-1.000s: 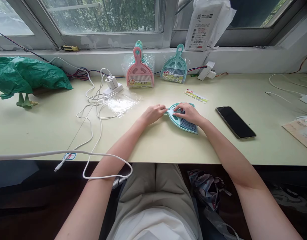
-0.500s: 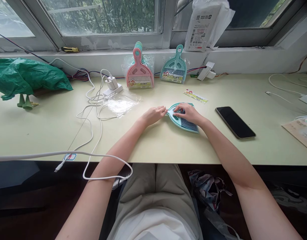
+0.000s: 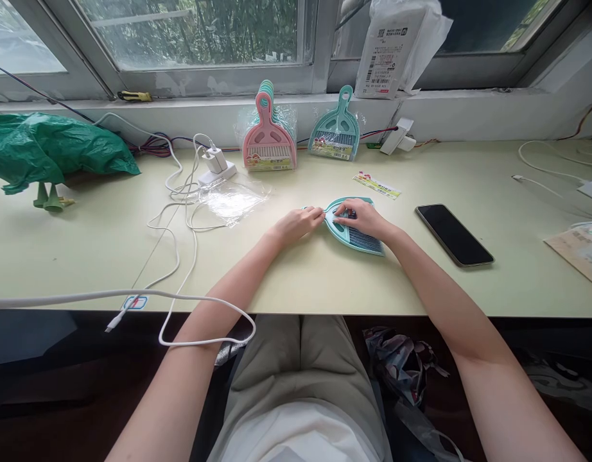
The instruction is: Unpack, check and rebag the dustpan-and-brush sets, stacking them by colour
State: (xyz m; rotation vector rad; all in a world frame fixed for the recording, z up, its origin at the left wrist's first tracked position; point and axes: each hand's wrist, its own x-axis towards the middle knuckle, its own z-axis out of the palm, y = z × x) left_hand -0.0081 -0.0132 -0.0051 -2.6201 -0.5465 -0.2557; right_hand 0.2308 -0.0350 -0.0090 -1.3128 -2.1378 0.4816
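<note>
A teal dustpan (image 3: 339,235) with a matching hand brush (image 3: 366,241) laid in it rests on the table, its handle toward the left and its wide edge toward the right. My left hand (image 3: 303,223) is closed around the handle end, covering most of it. Over the middle of the set, my right hand (image 3: 361,216) bends its fingers onto the brush, thumb and fingertips near the base of its handle. Just behind lies a yellow printed label card (image 3: 377,185). A crumpled clear plastic wrapper (image 3: 235,200) is to the left.
A black phone (image 3: 454,235) lies on the right. Against the wall stand a row of wrapped pink and teal dustpan sets (image 3: 269,138) and one teal set (image 3: 335,131). White cables (image 3: 175,256) trail from a power strip (image 3: 217,172) over the table's front edge. A green bag (image 3: 60,147) sits far left.
My left hand has shifted slightly right along the handle, and a bit of the handle end now shows behind its fingers. My right hand has stayed nearly in place.
</note>
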